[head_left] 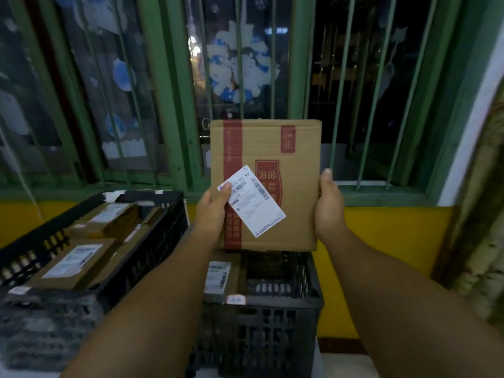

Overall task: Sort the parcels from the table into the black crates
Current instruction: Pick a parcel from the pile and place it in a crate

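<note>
While the box (266, 184) is held upright in the air above the near crate (261, 306), both hands carry it by its side edges. At the left, the far crate (152, 214) holds several flat cardboard parcels (73, 264) with white labels, lying on one another. Its right wall stands just beside the near crate.

The left hand (214, 211) clamps the left edge of the box, thumb pressed on the front face at the corner of the white label (252, 201), the other fingers hidden behind. The right hand (328, 203) clamps the right edge, thumb lying up along that edge, the remaining fingers out of sight behind the panel.

Handling, as judged from the view:
- The box is corrugated cardboard with red tape along its left side; it should be stiff across the panels and softer at the corners.
- Held at arm's length without visible strain, it is probably light to moderate in weight.
- The cardboard offers fair friction. The label looks smoother, so the thumb may slide there.
- Opposed side edges are the sound holding points; a hand under the bottom edge would add support.

The near crate already holds a labelled parcel (218, 276) against its left wall, with open floor to the right.
</note>
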### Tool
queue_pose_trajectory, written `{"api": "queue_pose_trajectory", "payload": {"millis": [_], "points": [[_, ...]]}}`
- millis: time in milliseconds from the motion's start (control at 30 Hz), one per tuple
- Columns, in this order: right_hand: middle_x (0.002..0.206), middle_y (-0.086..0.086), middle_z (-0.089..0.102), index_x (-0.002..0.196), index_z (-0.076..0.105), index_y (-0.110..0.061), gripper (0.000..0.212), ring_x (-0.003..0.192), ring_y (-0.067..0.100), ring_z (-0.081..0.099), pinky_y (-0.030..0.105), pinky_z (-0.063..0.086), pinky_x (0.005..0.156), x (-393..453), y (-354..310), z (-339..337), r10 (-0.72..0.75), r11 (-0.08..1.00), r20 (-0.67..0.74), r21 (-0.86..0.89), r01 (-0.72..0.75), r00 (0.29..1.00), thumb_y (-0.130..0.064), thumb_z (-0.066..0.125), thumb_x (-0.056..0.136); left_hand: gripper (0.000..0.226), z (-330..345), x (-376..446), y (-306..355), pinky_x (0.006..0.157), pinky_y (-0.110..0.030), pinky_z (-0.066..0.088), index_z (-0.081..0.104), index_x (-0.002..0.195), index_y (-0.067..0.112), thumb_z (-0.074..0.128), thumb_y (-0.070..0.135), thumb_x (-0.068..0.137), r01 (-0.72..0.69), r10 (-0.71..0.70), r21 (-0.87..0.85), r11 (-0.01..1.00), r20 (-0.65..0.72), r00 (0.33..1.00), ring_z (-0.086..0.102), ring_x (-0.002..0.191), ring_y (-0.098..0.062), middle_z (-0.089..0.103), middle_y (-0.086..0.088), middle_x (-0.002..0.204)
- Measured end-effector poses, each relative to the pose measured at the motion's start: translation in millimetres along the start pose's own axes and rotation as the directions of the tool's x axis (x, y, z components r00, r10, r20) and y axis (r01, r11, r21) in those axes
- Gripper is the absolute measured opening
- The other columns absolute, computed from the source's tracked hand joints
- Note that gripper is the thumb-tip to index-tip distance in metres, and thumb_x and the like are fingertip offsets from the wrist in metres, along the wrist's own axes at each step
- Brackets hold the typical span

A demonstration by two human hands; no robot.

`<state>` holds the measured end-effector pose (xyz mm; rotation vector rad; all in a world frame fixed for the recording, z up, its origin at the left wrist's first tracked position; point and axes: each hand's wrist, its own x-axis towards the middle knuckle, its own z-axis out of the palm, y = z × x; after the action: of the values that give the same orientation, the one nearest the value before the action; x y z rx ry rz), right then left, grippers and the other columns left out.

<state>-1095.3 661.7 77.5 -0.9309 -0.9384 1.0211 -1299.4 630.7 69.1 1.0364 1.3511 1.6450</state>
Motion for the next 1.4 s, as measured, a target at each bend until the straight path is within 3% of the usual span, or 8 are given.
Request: {"api": "queue_pose_trajectory", "payload": {"millis": [300,433,567,667,800,900,1100,1400], "points": [[0.099,0.009,0.072,0.111,0.063,-0.018,0.04,0.099,0.032,0.068,0.049,0.056,0.086,33,15,-7,0.06,0.986,-0.097,0.16,-0.044,0.994,-0.054,0.059,0.093,0.034,16,47,-15,0.059,-0.025,0.052,0.069,0.092,0.017,0.053,0.047,0.097,-0.047,0.046,0.003,0.999,0.045,0.998,0.069,0.068,-0.013,0.072,0.001,0.078],[0.108,0.019,0.072,0.118,0.064,-0.003,0.074,0.103,0.039,0.069,0.059,0.055,0.089,32,14,-1,0.051,0.99,-0.128,0.136,-0.033,0.99,-0.069,0.051,0.086,0.036,17,67,-15,0.073,-0.035,0.054,0.066,0.089,0.018,0.055,0.052,0.094,-0.018,0.019,-0.02,1.0,0.054,0.998,0.068,0.074,-0.021,0.071,-0.002,0.079],[0.107,0.003,0.076,0.117,0.069,-0.019,0.067,0.098,0.02,0.072,0.04,0.057,0.082,26,10,7,0.147,0.961,-0.018,0.239,-0.138,0.989,-0.069,0.032,0.095,0.08,32,80,-7,0.103,-0.053,0.045,0.039,0.147,0.026,0.056,0.071,0.083,-0.059,0.059,0.17,0.984,0.007,0.998,0.049,0.128,-0.03,0.042,-0.01,0.146],[0.105,0.002,0.076,0.116,0.068,-0.021,0.063,0.096,0.017,0.073,0.036,0.056,0.072,24,12,13,0.177,0.953,0.066,0.239,-0.188,0.982,-0.067,0.03,0.097,0.081,42,82,-8,0.114,-0.058,0.027,0.01,0.155,0.04,0.043,0.072,0.088,-0.015,0.002,0.207,0.978,0.065,0.998,0.019,0.148,-0.032,0.009,-0.001,0.164],[0.113,0.014,0.073,0.122,0.068,-0.014,0.07,0.104,0.029,0.07,0.046,0.058,0.084,20,7,22,0.213,0.941,0.129,0.239,-0.239,0.969,-0.067,0.029,0.097,0.077,42,66,-3,0.084,-0.043,0.056,0.063,0.127,0.022,0.031,0.08,0.086,0.21,-0.176,-0.051,0.976,0.377,0.909,0.07,0.101,-0.023,0.07,-0.012,0.118],[0.113,0.015,0.073,0.121,0.069,-0.013,0.071,0.107,0.031,0.069,0.051,0.054,0.094,19,4,23,0.211,0.942,0.139,0.234,-0.239,0.968,-0.066,0.029,0.097,0.067,47,64,-3,0.059,-0.031,0.057,0.071,0.106,0.018,0.023,0.065,0.097,0.243,-0.181,-0.072,0.967,0.474,0.862,0.074,0.072,-0.02,0.077,-0.006,0.082],[0.116,0.017,0.071,0.119,0.072,-0.012,0.078,0.108,0.035,0.068,0.054,0.053,0.095,25,-2,13,0.277,0.923,0.161,0.231,-0.309,0.947,-0.075,0.036,0.089,0.081,41,66,-11,0.096,-0.053,0.051,0.068,0.121,0.013,0.033,0.077,0.086,0.27,-0.226,-0.024,0.963,0.477,0.849,0.067,0.107,-0.037,0.072,-0.018,0.11],[0.078,0.007,0.07,0.086,0.073,-0.013,0.045,0.072,0.027,0.067,0.037,0.054,0.069,19,34,-4,0.364,0.911,0.152,0.147,-0.386,0.919,-0.052,0.054,0.094,0.074,29,63,-43,0.102,-0.06,0.042,0.073,0.113,0.02,0.052,0.08,0.077,0.506,-0.43,-0.032,0.862,0.483,0.763,0.063,0.108,-0.035,0.07,-0.014,0.11]]}}
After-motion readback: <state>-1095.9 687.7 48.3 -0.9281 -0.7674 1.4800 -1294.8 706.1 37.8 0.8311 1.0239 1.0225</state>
